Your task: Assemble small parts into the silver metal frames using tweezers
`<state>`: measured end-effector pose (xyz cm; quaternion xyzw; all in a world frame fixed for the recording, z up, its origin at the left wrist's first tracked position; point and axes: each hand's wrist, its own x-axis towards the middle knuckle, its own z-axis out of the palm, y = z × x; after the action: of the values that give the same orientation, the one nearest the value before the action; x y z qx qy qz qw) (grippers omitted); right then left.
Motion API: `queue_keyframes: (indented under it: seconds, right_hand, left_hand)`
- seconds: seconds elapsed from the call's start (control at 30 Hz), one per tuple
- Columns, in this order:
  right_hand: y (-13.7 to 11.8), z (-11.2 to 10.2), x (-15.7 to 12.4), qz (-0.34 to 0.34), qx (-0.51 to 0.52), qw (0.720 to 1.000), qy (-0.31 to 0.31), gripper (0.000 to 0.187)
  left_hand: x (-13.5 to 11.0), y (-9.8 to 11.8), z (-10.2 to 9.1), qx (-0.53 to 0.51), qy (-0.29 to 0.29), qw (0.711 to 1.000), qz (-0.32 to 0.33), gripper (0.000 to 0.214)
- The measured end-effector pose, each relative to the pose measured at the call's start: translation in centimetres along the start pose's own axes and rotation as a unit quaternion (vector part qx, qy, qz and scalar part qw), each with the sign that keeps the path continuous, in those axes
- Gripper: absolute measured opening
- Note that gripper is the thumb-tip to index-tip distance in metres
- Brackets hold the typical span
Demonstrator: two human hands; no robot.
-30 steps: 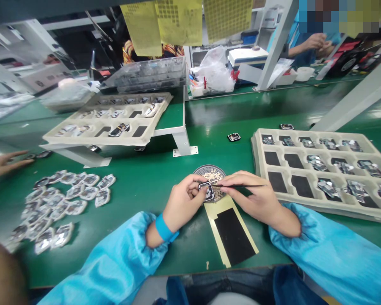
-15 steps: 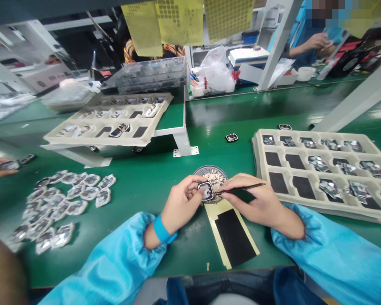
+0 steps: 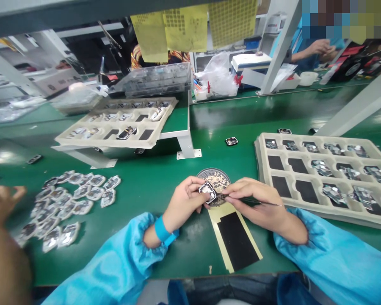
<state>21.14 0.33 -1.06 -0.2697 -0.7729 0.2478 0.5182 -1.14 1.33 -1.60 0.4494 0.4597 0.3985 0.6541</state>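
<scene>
Between the thumb and fingers of my left hand (image 3: 186, 195) is a small watch case (image 3: 207, 192), rounded and square with parts inside. My right hand (image 3: 255, 201) grips dark tweezers (image 3: 266, 203), their tips at the right edge of the watch case. Just behind both hands sits a round grey dish (image 3: 209, 171) holding many tiny pale and dark pieces. In front of it lies a pale yellow sheet (image 3: 226, 262) with a black rectangle (image 3: 237, 240) on it.
Several watch parts (image 3: 68, 209) lie grouped at left, beside a co-worker's hand (image 3: 3, 203). A beige tray (image 3: 263, 169) with small boards stands right. Another tray (image 3: 139, 144) rests on a raised stand (image 3: 186, 146). One loose watch case (image 3: 231, 141) lies beyond the dish.
The tweezers now lie lower at the handle end, and the watch case is tilted differently in my left hand. At far left the co-worker's hand has let go of a watch part.
</scene>
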Motion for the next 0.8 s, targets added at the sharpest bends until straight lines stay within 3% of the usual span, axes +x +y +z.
queue_keyframes:
  seconds: [0.1, 0.2, 0.37, 0.5, 0.63, 0.8]
  right_hand:
    - [-0.2, 0.4, -0.2, 0.001, -0.011, 0.998, 0.056, 0.023]
    - [-0.2, 1.1, -0.4, 0.044, -0.03, 0.992, 0.118, 0.02]
    - [0.1, 1.8, -0.3, 0.171, 0.011, 0.969, 0.181, 0.009]
    - [0.3, 1.7, 0.3, 0.288, 0.127, 0.931, 0.185, 0.024]
    - [0.2, 1.6, 0.5, 0.299, 0.205, 0.914, 0.184, 0.027]
    - [-0.2, 2.3, 0.3, 0.306, 0.301, 0.871, 0.239, 0.031]
  left_hand:
    - [-0.3, 0.1, 0.4, -0.066, -0.019, 0.997, -0.02, 0.043]
    - [-0.6, 0.3, 0.8, -0.083, -0.029, 0.996, -0.025, 0.042]
    - [-0.6, 0.5, 0.7, -0.096, -0.029, 0.994, -0.037, 0.039]
    - [-0.4, 0.4, 0.4, -0.089, -0.032, 0.995, -0.04, 0.037]
    - [-0.4, 0.5, 0.3, -0.056, -0.022, 0.998, -0.008, 0.038]
    - [-0.6, 0.7, 0.8, -0.068, -0.065, 0.995, -0.036, 0.038]
